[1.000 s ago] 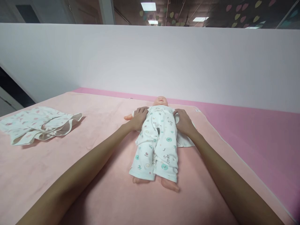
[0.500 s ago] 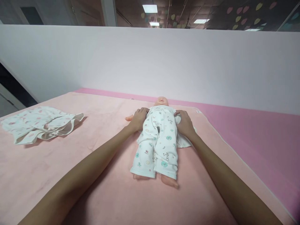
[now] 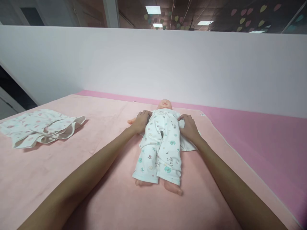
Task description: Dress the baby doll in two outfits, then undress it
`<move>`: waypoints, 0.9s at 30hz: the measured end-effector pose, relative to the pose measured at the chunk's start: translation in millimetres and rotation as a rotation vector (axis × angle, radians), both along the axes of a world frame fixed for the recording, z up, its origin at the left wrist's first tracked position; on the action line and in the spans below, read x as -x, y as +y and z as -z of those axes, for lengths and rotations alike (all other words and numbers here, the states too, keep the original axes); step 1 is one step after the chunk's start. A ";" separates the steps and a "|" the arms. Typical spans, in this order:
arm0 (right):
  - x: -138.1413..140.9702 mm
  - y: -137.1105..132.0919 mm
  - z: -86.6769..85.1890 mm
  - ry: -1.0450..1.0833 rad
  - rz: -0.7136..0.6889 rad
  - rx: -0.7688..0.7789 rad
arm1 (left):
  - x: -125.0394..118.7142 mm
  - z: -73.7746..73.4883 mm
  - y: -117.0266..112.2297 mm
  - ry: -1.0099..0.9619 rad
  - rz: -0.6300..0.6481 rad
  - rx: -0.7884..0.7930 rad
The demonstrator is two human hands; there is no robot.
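Two hands point(image 3: 142, 122) point(image 3: 190, 126) touch the printed trousers point(image 3: 168, 137), whether gripping I cannot tell, and the white label point(image 3: 202, 114) is unreadably small.

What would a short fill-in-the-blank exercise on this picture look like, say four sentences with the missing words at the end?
1. The doll lies face up, on its ____, on the pink blanket.
2. The left hand and the right hand are at opposite ____ of the trousers.
3. The feet poking out below the trousers are ____, without socks.
4. In the picture, the loose garment lies to the ____ of the doll.

Missing words: back; sides; bare; left.
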State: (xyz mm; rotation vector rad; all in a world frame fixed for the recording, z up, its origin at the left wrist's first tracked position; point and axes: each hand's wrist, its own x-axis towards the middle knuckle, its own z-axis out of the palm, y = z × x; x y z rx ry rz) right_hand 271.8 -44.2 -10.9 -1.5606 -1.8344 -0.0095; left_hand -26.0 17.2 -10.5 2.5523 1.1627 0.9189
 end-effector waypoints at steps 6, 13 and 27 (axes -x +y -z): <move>19.4 -12.3 8.1 -0.321 0.164 -0.049 | -4.7 10.8 5.4 0.179 -0.064 -0.080; 24.8 -17.6 2.1 -0.277 0.153 0.008 | -9.5 17.6 4.9 0.197 -0.130 -0.080; 23.6 -18.1 -9.6 -0.215 0.177 0.013 | -13.6 26.9 18.8 0.227 -0.197 -0.052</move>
